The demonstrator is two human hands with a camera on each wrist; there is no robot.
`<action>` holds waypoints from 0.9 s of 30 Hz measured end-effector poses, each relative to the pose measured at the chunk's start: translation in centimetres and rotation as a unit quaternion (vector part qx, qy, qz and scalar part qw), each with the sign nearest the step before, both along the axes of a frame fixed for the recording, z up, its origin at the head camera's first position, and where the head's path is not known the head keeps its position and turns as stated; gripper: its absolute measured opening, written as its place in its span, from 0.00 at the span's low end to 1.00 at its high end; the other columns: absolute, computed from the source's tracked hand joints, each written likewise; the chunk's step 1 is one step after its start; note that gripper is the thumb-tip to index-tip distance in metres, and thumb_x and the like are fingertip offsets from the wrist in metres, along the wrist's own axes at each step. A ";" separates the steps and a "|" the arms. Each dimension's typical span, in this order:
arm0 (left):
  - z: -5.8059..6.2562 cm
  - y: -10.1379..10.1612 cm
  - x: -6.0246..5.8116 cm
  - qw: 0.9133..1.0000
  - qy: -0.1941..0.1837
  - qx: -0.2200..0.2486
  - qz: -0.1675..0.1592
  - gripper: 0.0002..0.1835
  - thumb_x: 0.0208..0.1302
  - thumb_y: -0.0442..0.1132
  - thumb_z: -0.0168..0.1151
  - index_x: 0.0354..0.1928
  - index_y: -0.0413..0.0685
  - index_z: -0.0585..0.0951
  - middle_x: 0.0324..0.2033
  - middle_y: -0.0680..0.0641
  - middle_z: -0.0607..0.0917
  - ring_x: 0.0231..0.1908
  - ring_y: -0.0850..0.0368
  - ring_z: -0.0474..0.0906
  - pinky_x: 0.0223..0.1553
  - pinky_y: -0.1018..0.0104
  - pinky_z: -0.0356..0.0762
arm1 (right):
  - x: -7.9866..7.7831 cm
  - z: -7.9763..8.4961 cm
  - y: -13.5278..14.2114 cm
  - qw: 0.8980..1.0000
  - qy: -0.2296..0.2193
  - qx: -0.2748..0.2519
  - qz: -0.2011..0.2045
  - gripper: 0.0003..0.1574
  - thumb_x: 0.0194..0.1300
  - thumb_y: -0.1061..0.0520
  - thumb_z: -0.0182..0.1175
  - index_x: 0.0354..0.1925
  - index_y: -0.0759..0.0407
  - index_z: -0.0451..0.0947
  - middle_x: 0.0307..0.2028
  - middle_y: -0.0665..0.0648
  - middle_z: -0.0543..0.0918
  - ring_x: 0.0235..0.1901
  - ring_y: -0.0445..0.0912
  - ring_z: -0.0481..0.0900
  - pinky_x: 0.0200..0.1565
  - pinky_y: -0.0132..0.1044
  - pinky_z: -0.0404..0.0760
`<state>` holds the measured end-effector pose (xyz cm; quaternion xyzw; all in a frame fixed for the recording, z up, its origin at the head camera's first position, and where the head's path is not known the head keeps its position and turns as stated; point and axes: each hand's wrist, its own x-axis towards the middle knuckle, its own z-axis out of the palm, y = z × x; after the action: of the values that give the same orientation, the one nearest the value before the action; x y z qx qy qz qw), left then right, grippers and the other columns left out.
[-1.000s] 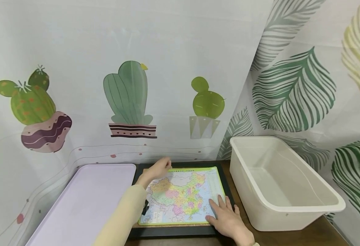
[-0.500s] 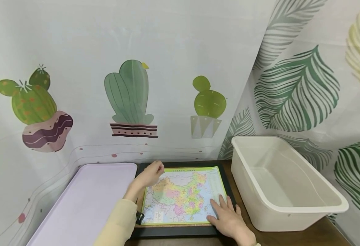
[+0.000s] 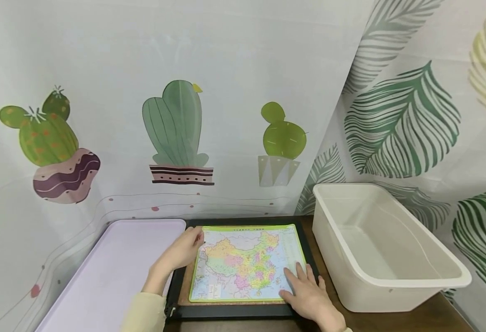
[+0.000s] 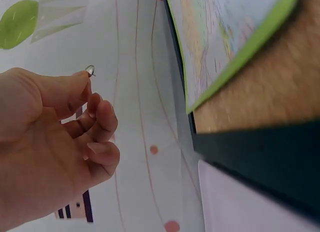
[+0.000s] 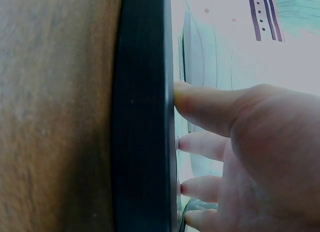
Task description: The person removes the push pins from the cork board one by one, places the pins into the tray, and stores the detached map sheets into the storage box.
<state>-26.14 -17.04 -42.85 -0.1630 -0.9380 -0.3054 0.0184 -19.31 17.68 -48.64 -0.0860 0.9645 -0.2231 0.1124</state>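
Note:
My left hand (image 3: 182,249) is raised at the upper left corner of a colourful map of China (image 3: 238,267). Between thumb and forefinger it pinches a small silver thumbtack (image 4: 90,70), whose round head and short point show in the left wrist view. The map has a green border and lies on a cork board (image 3: 186,288) with a black frame (image 3: 234,313). My right hand (image 3: 309,295) rests on the map's lower right edge, fingers spread and straight. In the right wrist view its fingertips are partly hidden behind the frame's edge.
Left of the board lies a pale purple tray (image 3: 122,267). A deep white plastic bin (image 3: 338,272) stands on the brown wooden table (image 3: 417,318) to the right. Behind everything hangs a white cloth (image 3: 234,69) printed with cacti and leaves.
My left hand has moved left and down, from above the map's top edge to its upper left corner. My right hand has stayed in place on the map.

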 end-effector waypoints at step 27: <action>-1.9 -8.1 5.1 0.996 -0.008 0.003 0.086 0.09 0.71 0.28 0.52 0.32 0.45 0.70 0.29 0.49 0.69 0.32 0.56 0.65 0.31 0.64 0.66 | -0.1 -0.1 0.0 1.000 -0.006 -0.001 -0.001 0.42 0.66 0.37 0.60 0.71 0.55 0.65 0.72 0.72 0.54 0.70 0.72 0.42 0.60 0.75 0.40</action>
<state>-21.06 -25.13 -44.79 -0.0797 -0.9476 -0.3072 0.0377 -19.40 17.69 -48.70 -0.0838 0.9636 -0.2250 0.1180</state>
